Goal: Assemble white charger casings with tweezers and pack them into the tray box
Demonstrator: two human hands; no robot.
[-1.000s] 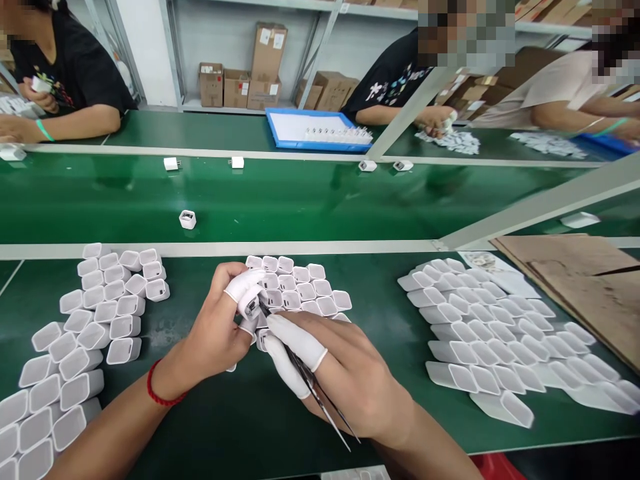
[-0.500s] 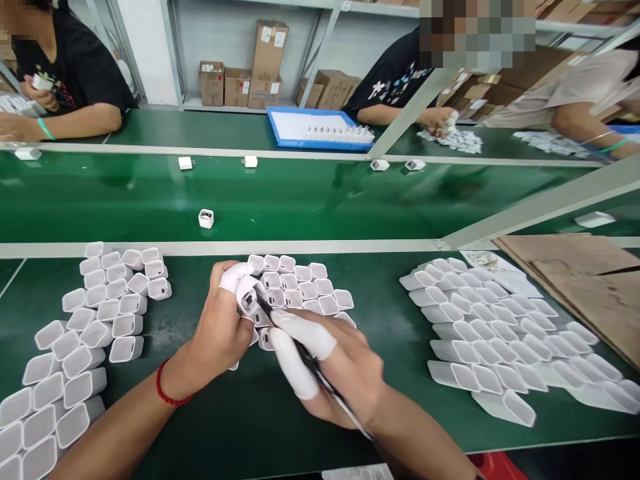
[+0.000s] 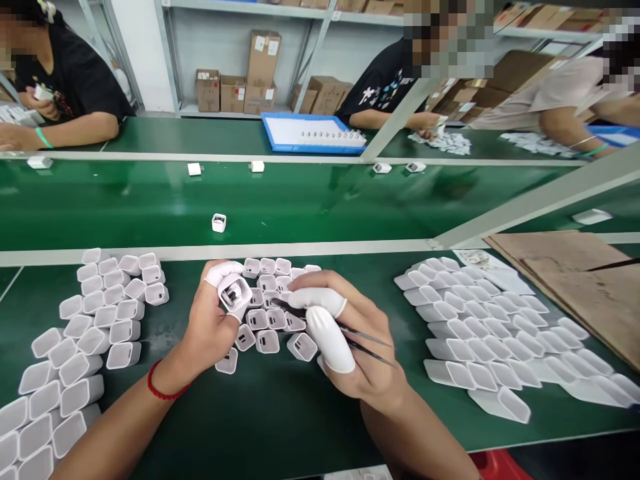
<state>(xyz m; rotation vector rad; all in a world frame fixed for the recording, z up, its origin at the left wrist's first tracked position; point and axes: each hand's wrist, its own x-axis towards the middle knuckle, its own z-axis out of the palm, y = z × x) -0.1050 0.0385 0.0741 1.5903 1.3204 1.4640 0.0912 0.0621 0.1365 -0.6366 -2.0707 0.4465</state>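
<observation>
From the head camera we look down on a green tabletop (image 3: 280, 413). We see the person's left hand (image 3: 213, 327), a red cord at its wrist, closed on a white shell (image 3: 235, 292). It pinches the shell between thumb and forefinger, just above the middle of the tabletop and near its far edge. The shell's open end faces us, and we make out a dark part inside it. The right hand (image 3: 350, 333) is closed around black tweezers (image 3: 287, 307). Their tips lie just right of the held shell, apart from it, over the middle cluster (image 3: 267, 330) of shells. Thumb and forefinger of both hands wear white cots (image 3: 327, 337).

In the middle cluster the shells stand open end up, and we see a dark part in several. Toward the left edge a larger left batch (image 3: 100, 303) stands packed side by side, looking hollow. Toward the right edge a right batch (image 3: 500, 333) lies tipped over in rows. Brown cardboard (image 3: 575, 280) fills the far right corner.

Beyond the grey rail we find a conveyor belt (image 3: 350, 200) carrying a single shell (image 3: 219, 223). On the far tabletop a blue tray (image 3: 300, 149) holds a row of small parts (image 3: 330, 136) along its near side. Co-workers sit there with small white pieces at their hands. Behind them a shelf carries closed boxes (image 3: 250, 80).
</observation>
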